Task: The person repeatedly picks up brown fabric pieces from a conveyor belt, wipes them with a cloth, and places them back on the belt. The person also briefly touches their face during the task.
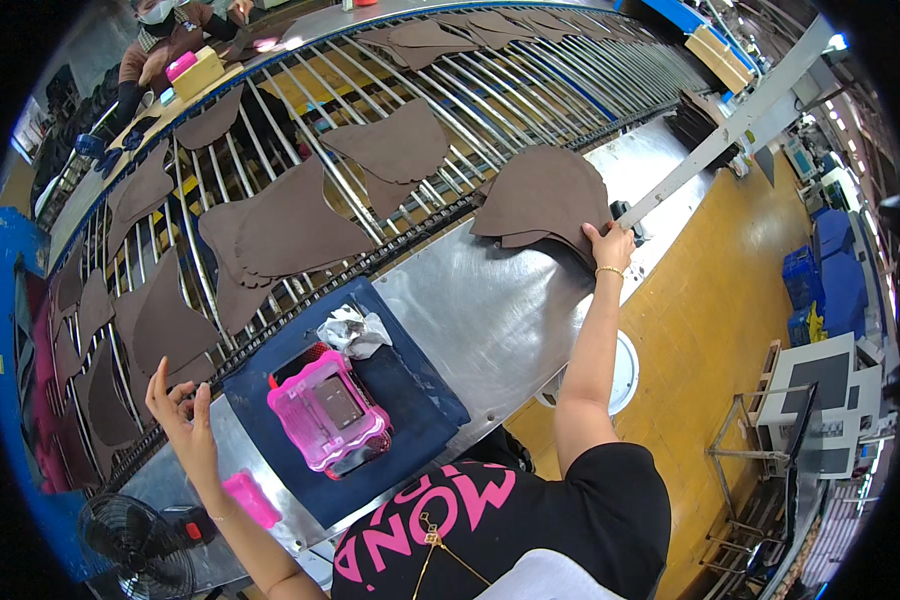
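A stack of brown cut pieces (545, 200), flat and rounded at the top, lies partly on the metal table and reaches to the roller conveyor. At its lower right corner, my right hand (608, 247) pinches the edge, thumb on the upper side and some fingers hidden. My left hand (182, 415) is raised near the conveyor's near edge, fingers apart and holding nothing. Close to it on the rollers lie more brown pieces (165, 315). Between my arms, a pink plastic box (320, 410) with a clear pink lid sits on a dark blue pad (425, 405).
The roller conveyor (490, 105) carries several overlapping brown pieces across the far side. Crumpled white material (355, 332) lies by the pink box. A black fan (138, 545) stands at lower left. A metal post (730, 130) rises beyond my right hand. Across the conveyor works a masked person (165, 45).
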### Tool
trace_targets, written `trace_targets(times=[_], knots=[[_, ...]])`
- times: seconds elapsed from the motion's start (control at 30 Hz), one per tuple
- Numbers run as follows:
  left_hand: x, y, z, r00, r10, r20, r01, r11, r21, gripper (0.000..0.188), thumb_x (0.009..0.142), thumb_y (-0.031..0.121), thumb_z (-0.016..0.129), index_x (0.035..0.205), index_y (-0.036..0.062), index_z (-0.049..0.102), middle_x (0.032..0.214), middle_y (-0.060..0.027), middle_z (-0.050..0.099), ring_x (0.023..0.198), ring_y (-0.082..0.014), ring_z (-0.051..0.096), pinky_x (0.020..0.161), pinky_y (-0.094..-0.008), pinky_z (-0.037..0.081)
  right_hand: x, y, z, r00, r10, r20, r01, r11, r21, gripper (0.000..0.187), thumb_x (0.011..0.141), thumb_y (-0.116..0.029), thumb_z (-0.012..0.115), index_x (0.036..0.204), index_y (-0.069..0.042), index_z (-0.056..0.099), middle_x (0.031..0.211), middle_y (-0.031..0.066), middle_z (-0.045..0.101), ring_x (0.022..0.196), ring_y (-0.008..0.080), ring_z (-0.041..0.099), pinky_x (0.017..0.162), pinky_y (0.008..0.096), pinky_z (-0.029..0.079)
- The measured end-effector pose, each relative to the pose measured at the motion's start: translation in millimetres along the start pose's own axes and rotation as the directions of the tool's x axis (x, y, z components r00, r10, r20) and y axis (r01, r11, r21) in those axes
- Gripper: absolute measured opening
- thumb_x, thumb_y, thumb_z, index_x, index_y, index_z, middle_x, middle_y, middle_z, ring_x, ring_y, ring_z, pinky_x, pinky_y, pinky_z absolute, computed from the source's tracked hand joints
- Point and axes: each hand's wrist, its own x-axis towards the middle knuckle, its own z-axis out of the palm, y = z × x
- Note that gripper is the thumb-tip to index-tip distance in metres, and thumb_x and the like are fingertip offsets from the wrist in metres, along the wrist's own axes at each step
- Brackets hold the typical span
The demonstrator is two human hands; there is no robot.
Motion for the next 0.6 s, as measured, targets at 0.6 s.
trace_targets(times=[0.6], knots=[[2.8, 60.4, 53.5, 0.985, 0.148, 0.087, -0.134, 0.98, -0.15, 0.051, 0.082, 0.015, 0.071, 0.129, 0.0068, 0.052, 0.132, -0.0087, 0.042, 0.11, -0.0172, 0.053, 0.087, -0.0341, 0.046, -128.3, -151.9, -183.2, 0.514, -0.835, 0.199, 0.188, 0.335, 0.923, 0.024, 0.098, -0.016, 0.047, 0.117, -0.001, 0.047, 0.087, 0.0127, 0.066, 0.056, 0.016, 0.066, 0.041, 0.0196, 0.05]])
